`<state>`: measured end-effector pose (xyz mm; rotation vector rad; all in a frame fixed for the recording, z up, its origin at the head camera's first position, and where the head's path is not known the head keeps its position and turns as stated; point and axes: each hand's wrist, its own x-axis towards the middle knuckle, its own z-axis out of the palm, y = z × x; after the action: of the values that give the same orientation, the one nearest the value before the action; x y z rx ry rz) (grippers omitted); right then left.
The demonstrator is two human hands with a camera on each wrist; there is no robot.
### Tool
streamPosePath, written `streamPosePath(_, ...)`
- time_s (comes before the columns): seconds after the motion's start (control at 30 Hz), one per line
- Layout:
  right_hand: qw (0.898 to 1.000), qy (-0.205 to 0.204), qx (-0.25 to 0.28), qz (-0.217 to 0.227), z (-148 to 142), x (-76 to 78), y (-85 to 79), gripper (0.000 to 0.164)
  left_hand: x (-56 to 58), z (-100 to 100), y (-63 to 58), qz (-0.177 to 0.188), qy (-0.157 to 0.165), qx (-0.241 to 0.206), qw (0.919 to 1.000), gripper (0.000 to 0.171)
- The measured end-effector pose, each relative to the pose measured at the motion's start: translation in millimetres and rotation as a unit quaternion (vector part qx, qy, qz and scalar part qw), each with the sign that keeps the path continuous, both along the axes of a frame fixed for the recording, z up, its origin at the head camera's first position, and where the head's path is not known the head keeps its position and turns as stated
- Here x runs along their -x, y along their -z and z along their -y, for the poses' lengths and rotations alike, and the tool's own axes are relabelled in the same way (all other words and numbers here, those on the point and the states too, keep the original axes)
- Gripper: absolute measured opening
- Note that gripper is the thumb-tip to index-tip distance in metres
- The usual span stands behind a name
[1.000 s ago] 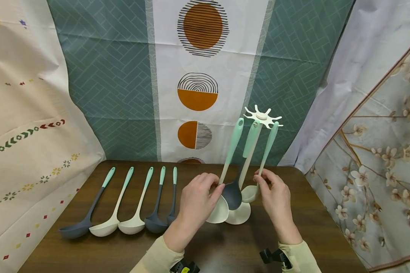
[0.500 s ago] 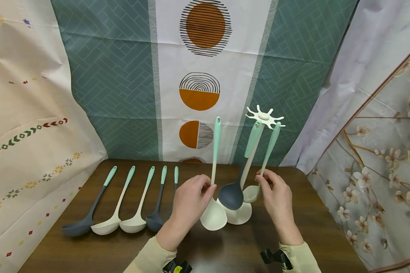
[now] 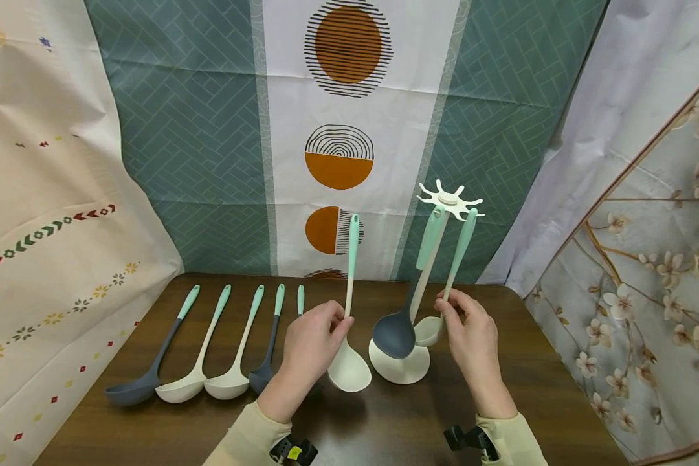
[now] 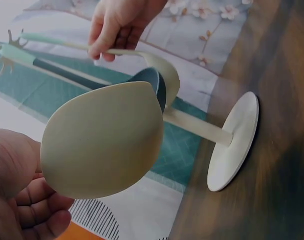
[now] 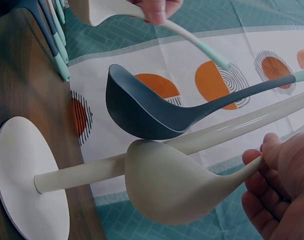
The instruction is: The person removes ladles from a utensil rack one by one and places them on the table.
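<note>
In the head view, my left hand (image 3: 311, 349) pinches the shaft of a cream ladle (image 3: 349, 372) with a mint handle, holding it above the table left of the rack. The back of its bowl (image 4: 101, 142) fills the left wrist view. My right hand (image 3: 472, 340) pinches a smaller cream ladle (image 3: 428, 331) by the shaft; its handle end is at a hook, but whether it hangs there I cannot tell. A dark grey ladle (image 3: 393, 335) hangs on the white utensil rack (image 3: 400, 370), whose star-shaped top (image 3: 447, 199) has several hooks.
Several ladles lie in a row on the left of the brown table (image 3: 378, 427), among them a dark one (image 3: 134, 390) at the far left and two cream ones, one of them a cream ladle (image 3: 227, 385). Patterned cloths (image 3: 210, 129) stand behind and at both sides.
My left hand has carried the cream ladle leftward, away from the rack and slightly down, and the ladle now stands more upright. My right hand has hardly moved.
</note>
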<state>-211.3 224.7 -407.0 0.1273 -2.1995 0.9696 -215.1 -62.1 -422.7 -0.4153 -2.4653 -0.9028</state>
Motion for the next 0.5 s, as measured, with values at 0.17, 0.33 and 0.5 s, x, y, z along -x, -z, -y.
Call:
streamPosePath(0.17,1.000,0.000,-0.001,-0.002,0,-0.4,-0.3,0.005,7.0,6,4.6,0.038,-0.013,0.001,0.9992,0.014)
streamPosePath(0.33,1.000,0.002,-0.002,0.001,1,-0.6,-0.5,0.005,13.5,9,12.5,0.059,-0.020,0.014,0.9980,0.016)
streamPosePath(0.5,1.000,0.002,-0.001,0.003,1,-1.1,-0.2,0.006,19.2,10,22.6,0.077,-0.024,0.031,0.9962,0.019)
